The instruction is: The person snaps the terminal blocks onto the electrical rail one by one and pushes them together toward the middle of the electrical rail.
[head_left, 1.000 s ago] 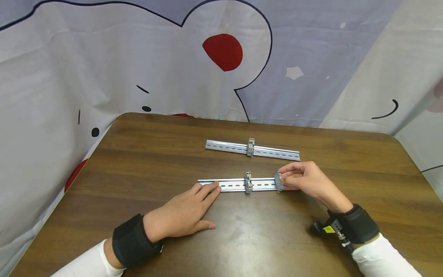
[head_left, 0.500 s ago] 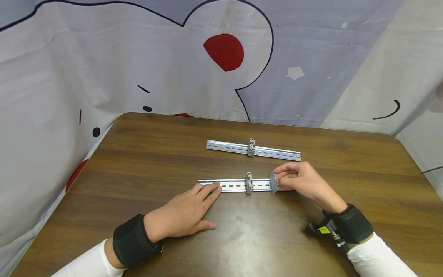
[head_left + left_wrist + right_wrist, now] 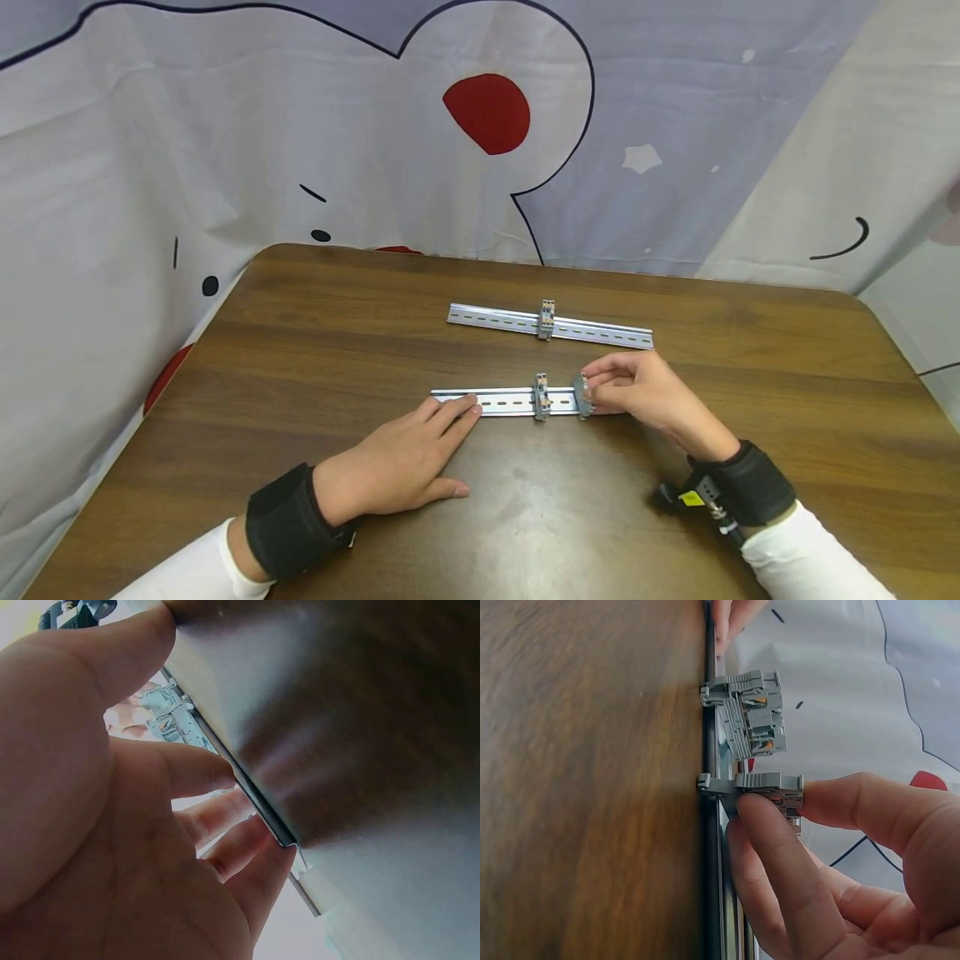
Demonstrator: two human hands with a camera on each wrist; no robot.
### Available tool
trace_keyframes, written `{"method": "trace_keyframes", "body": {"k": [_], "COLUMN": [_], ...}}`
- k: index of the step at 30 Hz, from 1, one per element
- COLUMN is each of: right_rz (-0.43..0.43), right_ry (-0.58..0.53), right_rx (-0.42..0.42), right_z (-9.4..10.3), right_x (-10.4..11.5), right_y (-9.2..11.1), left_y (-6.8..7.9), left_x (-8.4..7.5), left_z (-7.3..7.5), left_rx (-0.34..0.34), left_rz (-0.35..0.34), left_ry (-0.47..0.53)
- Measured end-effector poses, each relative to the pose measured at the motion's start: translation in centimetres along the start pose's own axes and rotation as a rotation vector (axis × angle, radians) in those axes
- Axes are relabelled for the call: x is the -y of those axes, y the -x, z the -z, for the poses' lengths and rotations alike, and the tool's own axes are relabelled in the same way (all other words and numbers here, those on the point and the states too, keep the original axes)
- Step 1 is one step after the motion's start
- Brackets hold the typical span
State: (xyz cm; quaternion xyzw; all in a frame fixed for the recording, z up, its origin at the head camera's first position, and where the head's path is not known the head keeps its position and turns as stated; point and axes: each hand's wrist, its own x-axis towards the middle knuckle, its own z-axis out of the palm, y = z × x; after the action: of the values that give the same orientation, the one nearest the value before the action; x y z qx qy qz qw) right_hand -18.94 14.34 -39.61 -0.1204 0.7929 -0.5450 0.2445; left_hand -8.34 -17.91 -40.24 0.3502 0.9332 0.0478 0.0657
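A slotted metal DIN rail point(image 3: 510, 404) lies on the table in front of me. My left hand point(image 3: 401, 458) rests flat on its left end with straight fingers. Near the rail's middle sits a group of grey terminal blocks point(image 3: 541, 397) with orange spots. My right hand point(image 3: 637, 392) pinches another grey terminal block point(image 3: 582, 396) between thumb and fingers, on the rail to the right of that group. In the right wrist view a narrow gap parts the pinched terminal block point(image 3: 769, 787) from the mounted terminal blocks point(image 3: 757, 712).
Farther back lies a second DIN rail point(image 3: 495, 318), slightly slanted, carrying its own grey terminal blocks point(image 3: 546, 320). The wooden table point(image 3: 337, 333) ends at a printed cloth point(image 3: 360, 125) behind it.
My right hand has moved left along the rail with the pinched terminal block, narrowing the gap to the mounted group. The left hand has stayed in place on the rail.
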Motion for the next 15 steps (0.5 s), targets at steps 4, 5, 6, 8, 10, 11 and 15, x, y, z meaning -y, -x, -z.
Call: {"method": "trace_keyframes", "body": {"k": [4,5,6,8,10,11,15], "right_rz": [-0.001,0.000,0.001,0.003,-0.001,0.000,0.016], "right_ry": [0.002,0.004,0.007,0.001,-0.007,-0.012,-0.020], "right_rx": [0.009,0.010,0.012,0.016,0.018,0.020,0.030], "right_z": [-0.33,-0.41,-0.47,-0.61,-0.73,-0.78,-1.04], "right_x": [0.17,0.21,0.25,0.28,0.31,0.31,0.24], "right_y": [-0.10,-0.12,-0.13,-0.19,-0.25,-0.28,-0.44], "left_y": [0.01,0.00,-0.01,-0.03,-0.05,-0.05,-0.06], "left_x": [0.01,0.01,0.01,0.00,-0.02,-0.02,-0.01], "left_z": [-0.09,-0.11,-0.12,-0.14,-0.12,-0.11,-0.12], "left_rx": [-0.001,0.001,0.004,0.010,0.017,0.017,0.011], "left_rz": [0.001,0.002,0.003,0.005,0.007,0.007,0.005], "left_ry": [-0.001,-0.002,-0.003,-0.005,-0.005,-0.005,-0.008]}}
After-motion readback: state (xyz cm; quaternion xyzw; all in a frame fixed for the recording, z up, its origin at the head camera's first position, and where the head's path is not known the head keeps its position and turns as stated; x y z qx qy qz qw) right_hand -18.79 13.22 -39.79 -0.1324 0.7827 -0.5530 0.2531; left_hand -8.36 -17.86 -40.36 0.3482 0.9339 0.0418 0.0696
